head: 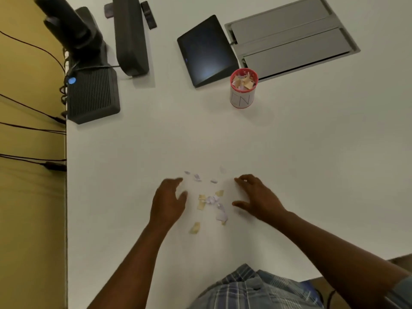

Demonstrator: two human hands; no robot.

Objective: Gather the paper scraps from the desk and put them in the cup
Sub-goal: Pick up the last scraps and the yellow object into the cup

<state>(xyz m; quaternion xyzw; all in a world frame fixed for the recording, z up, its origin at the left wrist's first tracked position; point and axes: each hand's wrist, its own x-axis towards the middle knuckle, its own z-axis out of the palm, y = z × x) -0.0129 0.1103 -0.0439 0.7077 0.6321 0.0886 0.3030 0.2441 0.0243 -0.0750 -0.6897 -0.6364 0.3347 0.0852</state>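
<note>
- The left hand (169,197) and right hand (258,197) rest on the white table (312,141), each grip released, fingers spread and grasping nothing.
- Paper scraps (210,200) (tan and pale lilac) lie scattered between them.
- The cup (243,89), red-rimmed and holding scraps, stands well apart, beside a dark tablet (206,50).

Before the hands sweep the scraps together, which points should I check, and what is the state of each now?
1. Both hands free: left hand and right hand look open, on either side of the paper scraps. Ok.
2. Scraps gathered: not ok, several lie apart, one tan scrap nearer the person.
3. Cup upright: ok.
4. Room in cup: cannot tell; scraps already reach near its rim.
5. Path to cup over the desk: ok.
6. Tablet beside cup, apart from it: ok.
</note>
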